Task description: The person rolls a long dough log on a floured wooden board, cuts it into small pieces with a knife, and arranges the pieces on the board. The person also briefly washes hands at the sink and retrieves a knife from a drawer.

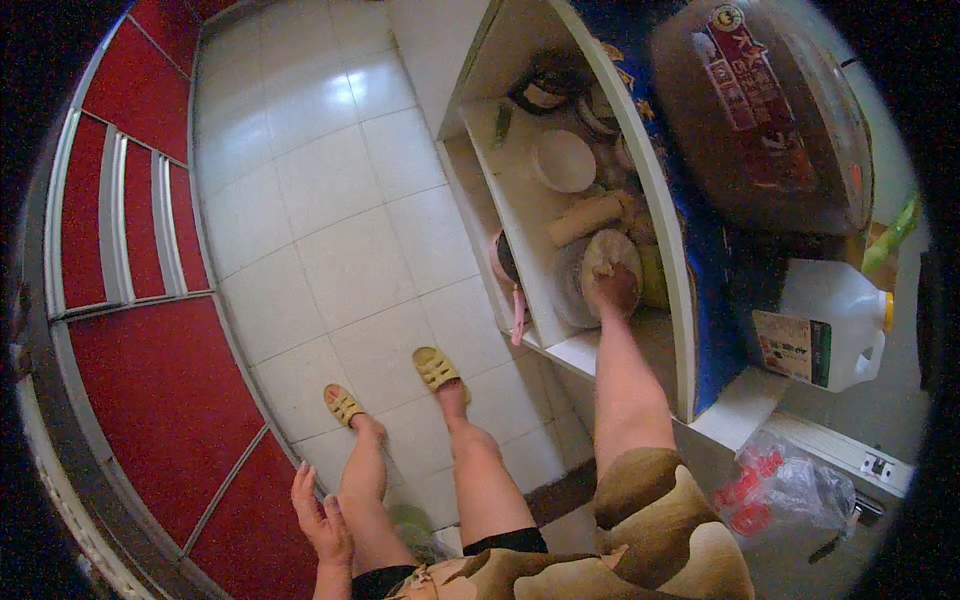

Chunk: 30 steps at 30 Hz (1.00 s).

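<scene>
My right hand (615, 289) reaches into the open white cabinet (683, 290), its fingers closed on the top of a pale, round, lid-like thing (610, 249). What kind of thing it is cannot be made out. Under and beside it sits a clear container (572, 290), partly covered by the hand. Just behind lies a tan, roll-shaped item (586, 219), and farther back is a white bowl (563, 161). My left hand (325, 525) hangs at the lower left with its fingers stretched out, holding nothing.
Dark cookware (545, 95) sits deep in the cabinet. On top at right are a large brown package (765, 120) and a white jug (820, 320) with a yellow cap. A clear plastic bag (800, 490) with red items lies below. Red cabinet doors (160, 400) line the left.
</scene>
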Available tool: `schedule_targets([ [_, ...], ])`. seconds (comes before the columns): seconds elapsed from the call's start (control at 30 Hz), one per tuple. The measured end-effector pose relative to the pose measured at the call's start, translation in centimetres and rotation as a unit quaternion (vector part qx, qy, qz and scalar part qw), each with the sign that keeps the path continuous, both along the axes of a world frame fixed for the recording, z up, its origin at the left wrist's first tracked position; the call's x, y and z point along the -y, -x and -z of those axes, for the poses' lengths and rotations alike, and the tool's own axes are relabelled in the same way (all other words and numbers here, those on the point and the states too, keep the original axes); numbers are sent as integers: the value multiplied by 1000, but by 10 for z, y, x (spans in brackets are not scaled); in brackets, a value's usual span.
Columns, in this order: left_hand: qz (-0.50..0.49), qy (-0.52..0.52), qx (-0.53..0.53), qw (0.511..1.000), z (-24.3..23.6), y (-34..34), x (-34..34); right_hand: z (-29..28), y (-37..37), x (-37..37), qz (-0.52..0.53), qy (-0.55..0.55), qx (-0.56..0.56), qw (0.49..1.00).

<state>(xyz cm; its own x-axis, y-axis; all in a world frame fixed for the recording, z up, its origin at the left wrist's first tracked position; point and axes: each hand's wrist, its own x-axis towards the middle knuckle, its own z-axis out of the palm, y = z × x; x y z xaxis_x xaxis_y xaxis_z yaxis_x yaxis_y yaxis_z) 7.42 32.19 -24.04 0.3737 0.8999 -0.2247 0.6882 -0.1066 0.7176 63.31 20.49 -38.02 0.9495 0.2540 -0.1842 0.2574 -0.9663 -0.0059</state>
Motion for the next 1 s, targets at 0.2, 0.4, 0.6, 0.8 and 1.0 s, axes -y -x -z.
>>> schedule_targets([
  [0.2, 22, 7, -3, 1000, 6, -6, -11, 89, -46, 85, 70, -136, 36, 988],
  [0.4, -9, 57, 57, 997, 6, -10, -6, 100, -100, 158, -73, 200, 32, 977],
  [0.6, 17, 8, 30, 999, -13, 4, -6, 8, 3, 52, 99, -281, -151, 943],
  [0.8, -62, -128, 67, 988, -112, 61, -12, -165, 153, -106, 214, -682, -524, 463],
  [1.0, -214, -339, -19, 916, -216, 205, -28, -307, 381, -278, -12, -587, -700, 406],
])
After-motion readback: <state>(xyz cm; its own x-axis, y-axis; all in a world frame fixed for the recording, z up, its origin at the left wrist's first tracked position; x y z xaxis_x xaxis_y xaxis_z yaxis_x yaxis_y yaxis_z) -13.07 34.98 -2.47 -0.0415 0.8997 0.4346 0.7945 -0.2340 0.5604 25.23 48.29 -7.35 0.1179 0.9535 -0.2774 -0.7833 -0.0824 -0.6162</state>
